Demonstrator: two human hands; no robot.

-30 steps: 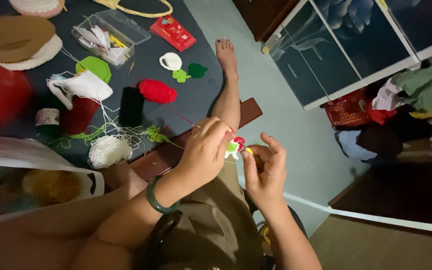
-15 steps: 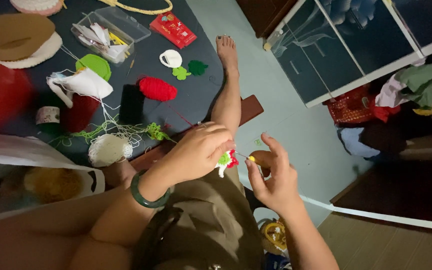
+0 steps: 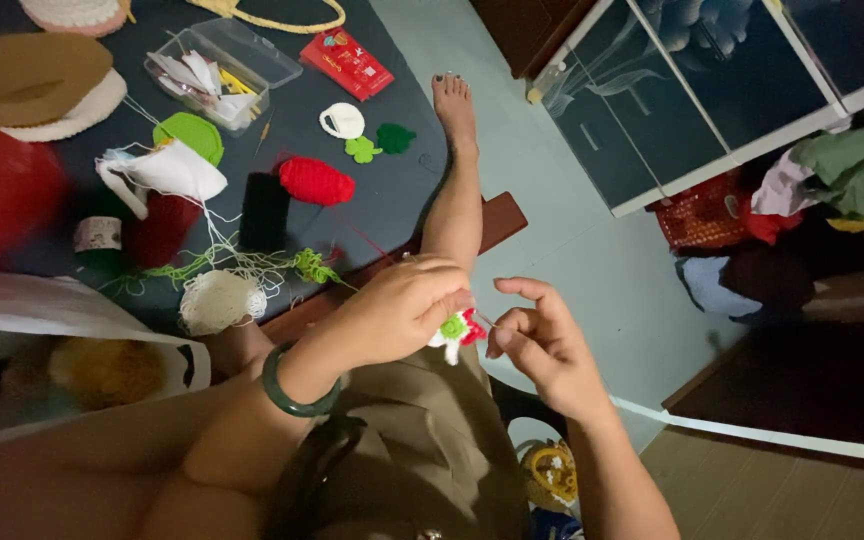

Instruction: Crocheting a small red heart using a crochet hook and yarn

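While the dark mat (image 3: 392, 200) on the floor keeps the supplies spread within reach, a red yarn ball (image 3: 314, 180), a white yarn ball (image 3: 220, 301) and a clear plastic box (image 3: 217, 62) lie apart on it. Over the lap, the left hand (image 3: 397, 312) has its fingers closed on a small crochet piece (image 3: 455, 330) of white, green and red, steadying it. Just beside, the right hand (image 3: 542, 345) curls its fingers, seemingly pinching a thin tool I cannot make out.
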